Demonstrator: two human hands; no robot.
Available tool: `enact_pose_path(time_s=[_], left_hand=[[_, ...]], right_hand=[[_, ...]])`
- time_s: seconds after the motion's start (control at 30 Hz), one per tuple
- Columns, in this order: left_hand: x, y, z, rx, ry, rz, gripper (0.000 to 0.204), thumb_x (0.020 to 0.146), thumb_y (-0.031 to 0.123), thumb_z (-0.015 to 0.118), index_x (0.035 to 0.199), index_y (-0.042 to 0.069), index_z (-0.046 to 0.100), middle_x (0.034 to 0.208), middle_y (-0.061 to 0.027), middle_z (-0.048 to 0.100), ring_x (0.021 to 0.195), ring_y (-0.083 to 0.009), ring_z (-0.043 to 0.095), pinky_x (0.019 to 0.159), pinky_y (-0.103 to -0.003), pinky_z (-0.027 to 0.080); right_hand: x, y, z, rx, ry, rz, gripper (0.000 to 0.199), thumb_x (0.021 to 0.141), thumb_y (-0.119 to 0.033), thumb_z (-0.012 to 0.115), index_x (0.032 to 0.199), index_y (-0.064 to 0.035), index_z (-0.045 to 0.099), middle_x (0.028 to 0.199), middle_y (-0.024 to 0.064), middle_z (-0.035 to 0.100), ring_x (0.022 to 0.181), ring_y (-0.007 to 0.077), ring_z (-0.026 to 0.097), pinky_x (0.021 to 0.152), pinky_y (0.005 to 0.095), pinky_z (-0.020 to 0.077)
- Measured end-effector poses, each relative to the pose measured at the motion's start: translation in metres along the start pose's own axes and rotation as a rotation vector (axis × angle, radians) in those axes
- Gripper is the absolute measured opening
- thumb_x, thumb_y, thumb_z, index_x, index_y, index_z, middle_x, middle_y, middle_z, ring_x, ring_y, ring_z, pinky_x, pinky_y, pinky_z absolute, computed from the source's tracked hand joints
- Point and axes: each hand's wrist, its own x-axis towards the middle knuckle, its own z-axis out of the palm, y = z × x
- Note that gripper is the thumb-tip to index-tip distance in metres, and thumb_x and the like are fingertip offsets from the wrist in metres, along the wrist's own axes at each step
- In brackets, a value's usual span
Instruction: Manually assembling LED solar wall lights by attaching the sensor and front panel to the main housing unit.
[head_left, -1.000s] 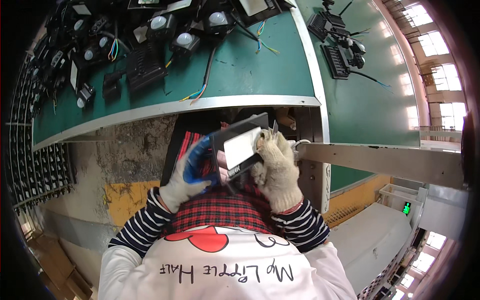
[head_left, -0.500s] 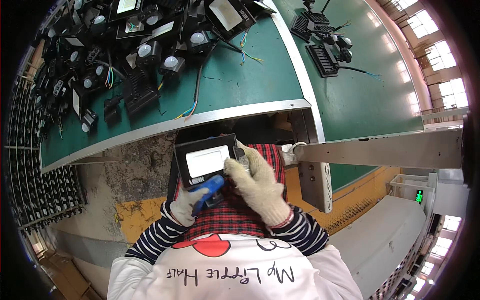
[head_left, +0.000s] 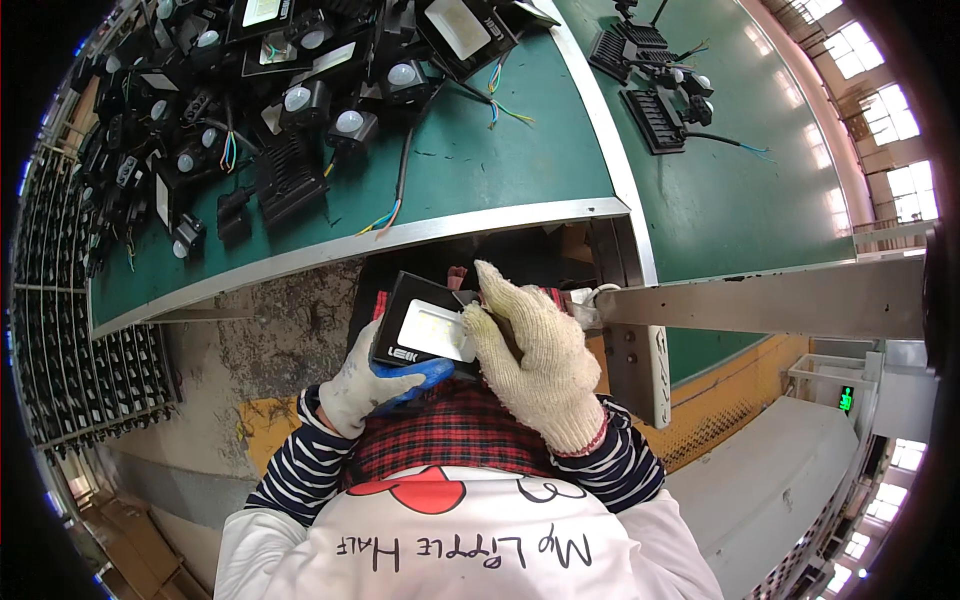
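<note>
In the head view, the lamp (head_left: 425,332) is above the lap, its lit-looking white window turned up and its long axis running from just past nine to just past three o'clock. The left hand (head_left: 352,388) is nearer, at the lamp's eight o'clock, grasping its lower left corner with blue-coated fingers along the lower edge. From the right hand (head_left: 540,362), the lamp lies at nine o'clock; that thumb overlaps its right edge and the other fingers stretch toward eleven, but I cannot tell whether they grasp anything. The bench rim (head_left: 400,238) passes at twelve, apart from the lamp, with a cable (head_left: 402,180) dangling wire ends close to it. A metal post (head_left: 625,362) limits room at three; plaid cloth (head_left: 440,445) lies at six, and a gap shows toward eleven.
</note>
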Motion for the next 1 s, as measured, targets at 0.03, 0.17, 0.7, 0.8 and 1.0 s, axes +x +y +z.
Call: enact_pose_path(time_s=[0.03, 0.17, 0.7, 0.8, 1.0], left_hand=[[0.001, 0.004, 0.001, 0.001, -0.001, 0.001, 0.069, 0.075, 0.015, 0.083, 0.133, 0.001, 0.050, 0.118, -0.0090, 0.065, 0.107, -0.0165, 0.063, 0.094, -0.031, 0.050], [0.003, 0.006, 0.005, 0.002, -0.044, -0.027, 0.065, 0.075, 0.016, 0.082, 0.131, 0.003, 0.053, 0.112, -0.0070, 0.066, 0.100, -0.0133, 0.064, 0.090, -0.029, 0.051], [0.018, 0.042, -0.029, 0.436, -0.553, -0.192, 0.055, 0.076, 0.027, 0.080, 0.120, 0.002, 0.058, 0.105, -0.0107, 0.070, 0.095, -0.0169, 0.066, 0.087, -0.031, 0.051], [0.021, 0.045, -0.032, 0.460, -0.604, -0.255, 0.054, 0.076, 0.029, 0.080, 0.118, 0.002, 0.059, 0.104, -0.0104, 0.070, 0.093, -0.0165, 0.067, 0.084, -0.031, 0.052], [0.022, 0.041, -0.040, 0.479, -0.657, -0.175, 0.052, 0.077, 0.030, 0.080, 0.117, 0.003, 0.061, 0.097, -0.0089, 0.070, 0.083, -0.0148, 0.067, 0.071, -0.030, 0.055]], right_hand=[[0.000, -0.001, 0.000, 0.000, 0.002, -0.001, 0.039, 0.092, -0.022, 0.063, 0.126, -0.0041, 0.059, 0.086, 0.0169, 0.065, 0.073, 0.0329, 0.067, 0.062, 0.0393, 0.0529], [0.004, -0.012, 0.001, -0.014, 0.016, -0.009, 0.037, 0.091, -0.021, 0.064, 0.123, -0.0032, 0.061, 0.085, 0.0173, 0.064, 0.072, 0.0333, 0.067, 0.061, 0.0389, 0.0532], [0.032, 0.004, -0.047, -0.309, -0.417, -0.322, 0.034, 0.088, -0.029, 0.069, 0.117, -0.0124, 0.065, 0.079, 0.0082, 0.065, 0.067, 0.0286, 0.066, 0.057, 0.0367, 0.0531], [0.034, 0.001, -0.049, -0.423, -0.496, -0.361, 0.034, 0.089, -0.030, 0.067, 0.118, -0.0133, 0.064, 0.078, 0.0083, 0.065, 0.066, 0.0288, 0.066, 0.055, 0.0378, 0.0526], [0.035, 0.002, -0.043, -0.391, -0.490, -0.377, 0.034, 0.089, -0.032, 0.066, 0.119, -0.0154, 0.063, 0.077, 0.0075, 0.064, 0.063, 0.0289, 0.065, 0.052, 0.0392, 0.0518]])
